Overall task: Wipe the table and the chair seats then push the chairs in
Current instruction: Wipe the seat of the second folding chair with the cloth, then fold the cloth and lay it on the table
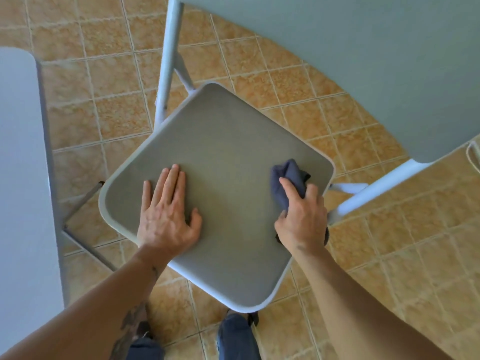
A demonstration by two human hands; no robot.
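A grey chair seat (223, 162) with a pale rounded rim fills the middle of the view, turned at an angle. My left hand (166, 214) lies flat on its left side, fingers together and pointing away from me. My right hand (302, 216) is closed on a bunched dark blue cloth (289, 176), which presses on the seat near its right edge. The pale green table top (363, 61) spreads across the upper right, its edge curving past the seat's far corner.
A white table leg (168, 55) stands just beyond the seat's far left corner, another (376, 185) at the right. A second pale surface (20, 178) with a metal frame (83, 201) under it runs along the left edge. Tan floor tiles (98, 105) surround everything.
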